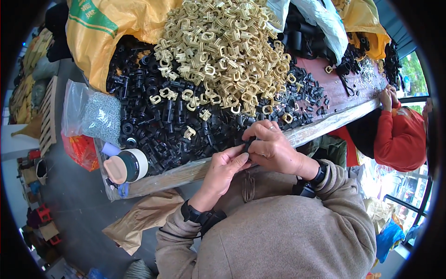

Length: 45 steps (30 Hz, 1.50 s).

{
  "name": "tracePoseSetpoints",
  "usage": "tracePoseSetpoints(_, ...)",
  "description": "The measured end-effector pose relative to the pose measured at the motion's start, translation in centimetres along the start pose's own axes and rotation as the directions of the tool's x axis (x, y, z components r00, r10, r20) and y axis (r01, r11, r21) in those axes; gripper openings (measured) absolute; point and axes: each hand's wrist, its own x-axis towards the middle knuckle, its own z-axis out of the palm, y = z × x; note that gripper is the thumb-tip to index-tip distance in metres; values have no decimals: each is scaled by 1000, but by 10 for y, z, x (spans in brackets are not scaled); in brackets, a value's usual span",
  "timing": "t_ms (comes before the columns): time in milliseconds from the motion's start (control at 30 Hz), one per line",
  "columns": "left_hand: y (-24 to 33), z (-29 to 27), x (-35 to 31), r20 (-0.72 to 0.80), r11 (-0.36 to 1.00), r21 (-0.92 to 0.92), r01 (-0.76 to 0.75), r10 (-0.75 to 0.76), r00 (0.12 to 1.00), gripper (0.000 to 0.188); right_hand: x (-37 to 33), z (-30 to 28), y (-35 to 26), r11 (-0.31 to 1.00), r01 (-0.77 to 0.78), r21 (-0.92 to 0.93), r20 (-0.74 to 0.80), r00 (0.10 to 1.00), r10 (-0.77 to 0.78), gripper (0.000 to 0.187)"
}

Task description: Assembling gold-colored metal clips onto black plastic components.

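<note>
Both my hands meet over the table's near edge, pinching a small black plastic part (248, 145) between them. My left hand (224, 168) holds it from below with thumb and fingers pressed together. From the right, my right hand (272, 148) grips the same part, its fingers bent. The part's exact shape is mostly hidden by the fingers. Just beyond my hands lie loose black plastic fittings (172, 111), and behind them rises a large heap of cream plastic clips (227, 51). Small black pieces (306, 90) are scattered to the right of the heap.
A clear bag of small metal screws (102, 116) and a lidded cup (132, 165) stand at the table's left. Yellow sacks (93, 42) line the back. The wooden table edge (181, 179) runs before me. A person in red (402, 137) works at the far right.
</note>
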Motion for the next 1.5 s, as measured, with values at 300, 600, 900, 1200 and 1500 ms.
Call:
tracePoseSetpoints(300, 9, -8, -22, -49, 999, 46, -11, 13, 999, 34, 7, 13, -10, 997, 33, 69, 4, 999, -33, 10)
tracePoseSetpoints(600, 2, 14, 0, -78, 999, 33, -35, 37, 996, 33, 1, -10, 18, 984, 106, 146, 27, 993, -111, 9)
tracePoseSetpoints(900, -4, 56, 58, 52, 993, -91, 71, -66, 996, 29, -34, -56, 78, 928, 123, 352, -157, 985, -70, 8)
tracePoseSetpoints(1200, 10, 55, 76, 62, 989, -128, 76, -69, 996, 26, -20, -56, 124, 949, -90, -301, -201, 979, 29, 15)
tracePoseSetpoints(1500, -6, 30, 65, 82, 974, -214, 79, -63, 995, 22, -23, -43, 121, 932, -41, -359, -234, 971, -48, 8)
